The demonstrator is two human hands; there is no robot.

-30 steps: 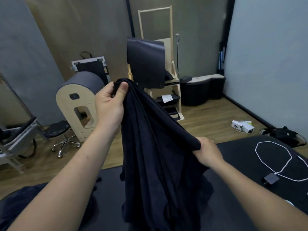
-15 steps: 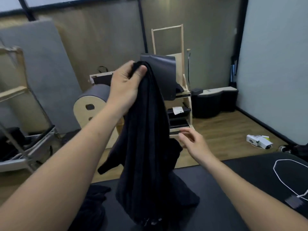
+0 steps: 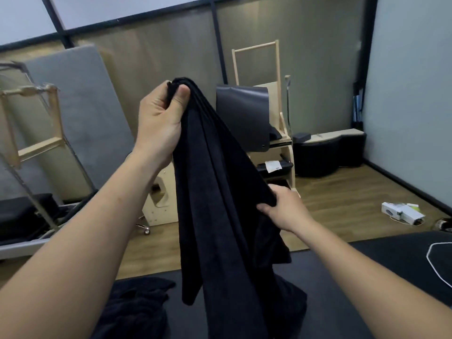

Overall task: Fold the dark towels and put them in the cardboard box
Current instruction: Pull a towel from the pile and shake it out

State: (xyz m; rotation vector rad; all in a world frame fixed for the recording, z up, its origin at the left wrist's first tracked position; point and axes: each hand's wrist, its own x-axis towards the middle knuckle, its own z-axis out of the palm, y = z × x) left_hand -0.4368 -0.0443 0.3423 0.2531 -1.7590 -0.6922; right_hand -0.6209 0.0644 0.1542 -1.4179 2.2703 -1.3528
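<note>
A dark towel (image 3: 215,216) hangs in the air in front of me, its lower end reaching down to the black padded table (image 3: 342,277). My left hand (image 3: 161,118) is raised high and pinches the towel's gathered top corner. Lower and to the right, my right hand (image 3: 283,209) grips the towel's right edge. A second dark towel (image 3: 137,304) lies crumpled on the table at the lower left. No cardboard box is in view.
A white cable (image 3: 437,255) lies on the table at the right. On the wooden floor are a white packet (image 3: 401,212), a wooden chair frame with a dark pad (image 3: 244,118), a wooden barrel trainer (image 3: 161,196) and black stools (image 3: 325,152).
My left hand lifted the towel's corner higher. My right hand let go of the towel's edge, hung open for a moment, and now grips the right edge again.
</note>
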